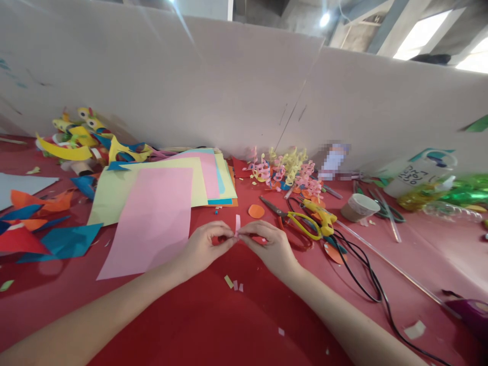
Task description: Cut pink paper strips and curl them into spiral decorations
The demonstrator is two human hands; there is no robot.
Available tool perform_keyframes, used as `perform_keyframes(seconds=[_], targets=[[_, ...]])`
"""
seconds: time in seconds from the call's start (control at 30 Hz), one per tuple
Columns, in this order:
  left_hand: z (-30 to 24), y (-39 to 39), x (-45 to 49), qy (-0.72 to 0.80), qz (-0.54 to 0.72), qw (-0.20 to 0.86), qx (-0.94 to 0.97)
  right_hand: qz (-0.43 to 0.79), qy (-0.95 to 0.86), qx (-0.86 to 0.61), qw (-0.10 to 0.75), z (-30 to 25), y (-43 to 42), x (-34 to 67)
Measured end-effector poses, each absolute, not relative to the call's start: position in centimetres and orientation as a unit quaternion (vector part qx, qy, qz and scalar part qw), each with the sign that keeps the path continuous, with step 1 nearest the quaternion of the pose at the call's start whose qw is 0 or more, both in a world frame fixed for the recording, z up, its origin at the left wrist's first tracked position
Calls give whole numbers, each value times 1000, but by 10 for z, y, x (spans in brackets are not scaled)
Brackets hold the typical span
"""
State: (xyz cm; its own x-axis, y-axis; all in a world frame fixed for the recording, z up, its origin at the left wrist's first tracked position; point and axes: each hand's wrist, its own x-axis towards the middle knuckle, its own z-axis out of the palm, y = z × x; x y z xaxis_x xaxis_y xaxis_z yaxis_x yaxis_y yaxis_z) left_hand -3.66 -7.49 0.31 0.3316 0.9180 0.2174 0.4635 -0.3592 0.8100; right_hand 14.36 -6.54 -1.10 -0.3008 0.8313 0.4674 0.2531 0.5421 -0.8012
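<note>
Between the fingertips of both hands a small pink paper strip [238, 223] stands upright, its lower end hidden by the fingers. My left hand [209, 245] pinches it from the left, thumb and forefinger together. From the other side my right hand [271, 246] pinches the same strip, so the fingertips of the two hands almost meet. Left of them lies a large pink paper sheet [152, 218] on a pale yellow sheet [105, 195]. Just beyond the right hand are an orange paper disc [256, 211] and scissors [272, 207] with orange handles.
Curled pink and yellow paper strips [293, 168] stand at the back. A yellow glue gun [320, 216] with a black cable [371, 284], a paper cup [360, 207] and plastic bottles [423, 193] are at right. Coloured paper scraps [64, 241] lie at left; a white partition [190, 81] stands behind.
</note>
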Motion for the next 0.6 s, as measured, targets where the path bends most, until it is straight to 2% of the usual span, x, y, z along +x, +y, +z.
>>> perform_keyframes(seconds=[0.3,0.5,0.6], targets=[[0,-74,-38,402,319,193,836,323,-754,-395,414,-11,-62,145],[7,-71,-39,398,268,198,855,370,-750,-406,367,-6,-60,147],[10,-70,-40,419,255,235,839,453,-717,-391,358,-5,-58,147]])
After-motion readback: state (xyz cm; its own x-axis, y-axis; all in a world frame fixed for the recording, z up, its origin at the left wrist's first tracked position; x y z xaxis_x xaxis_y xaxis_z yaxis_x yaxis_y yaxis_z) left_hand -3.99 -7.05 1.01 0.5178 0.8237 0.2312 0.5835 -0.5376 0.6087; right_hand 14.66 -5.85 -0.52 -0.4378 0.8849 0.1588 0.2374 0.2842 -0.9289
